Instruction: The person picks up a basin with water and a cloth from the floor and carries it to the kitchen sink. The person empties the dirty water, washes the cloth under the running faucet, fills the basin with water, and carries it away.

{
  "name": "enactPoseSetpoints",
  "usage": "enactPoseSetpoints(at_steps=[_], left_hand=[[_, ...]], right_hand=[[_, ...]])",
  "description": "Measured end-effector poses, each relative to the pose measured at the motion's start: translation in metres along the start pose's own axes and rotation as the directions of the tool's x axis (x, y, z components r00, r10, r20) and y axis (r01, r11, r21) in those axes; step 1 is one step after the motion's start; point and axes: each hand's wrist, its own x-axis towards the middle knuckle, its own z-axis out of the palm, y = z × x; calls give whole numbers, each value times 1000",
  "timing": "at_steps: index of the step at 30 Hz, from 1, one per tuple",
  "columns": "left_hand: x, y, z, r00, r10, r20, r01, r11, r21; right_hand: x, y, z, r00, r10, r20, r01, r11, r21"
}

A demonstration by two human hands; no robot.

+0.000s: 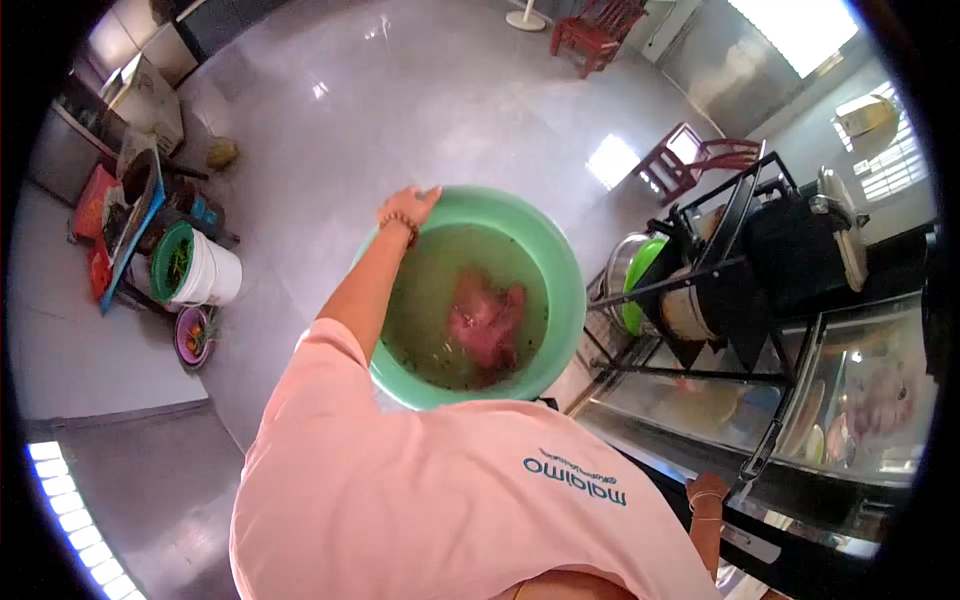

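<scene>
A large green basin (567,300) full of murky water is in front of my body. A reddish-pink piece of cloth (485,320) lies in that water. My left hand (408,207), with a beaded bracelet at the wrist, grips the basin's far-left rim. Down at the lower right, my right hand (707,487) is at the black edge (660,462) of a glass-topped case, its fingers curled and partly hidden. How the basin is held up is hidden behind my pink shirt (440,490).
On the right, a black metal rack (690,285) holds pots and a bright green bowl (640,285). Red wooden chairs (598,38) stand farther off. To the left are a white bucket (215,275), a purple bowl (190,337) and a low loaded table (130,230).
</scene>
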Motion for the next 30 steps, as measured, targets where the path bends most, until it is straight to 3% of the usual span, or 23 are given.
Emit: enactPoseSetpoints(at_steps=[3, 9, 14, 20, 25, 30], left_hand=[[8, -2, 2, 997, -12, -72, 11, 1000, -11], [14, 1, -7, 996, -79, -47, 79, 997, -10], [31, 4, -2, 996, -42, -79, 43, 999, 7], [43, 14, -7, 999, -41, -31, 42, 998, 40], [53, 17, -12, 996, -29, -82, 32, 999, 41], [63, 14, -24, 996, -13, -84, 16, 999, 36]], right_hand=[[-2, -4, 13, 988, -142, -59, 140, 989, -49], [-5, -21, 28, 978, -200, -57, 200, 980, -20], [-11, -30, 34, 976, -215, -42, 216, 976, 23], [-14, -40, 40, 972, -230, -40, 234, 966, 107], [-7, -60, 43, 968, -245, -60, 253, 948, 196], [7, -96, 33, 941, -311, -130, 337, 869, 361]])
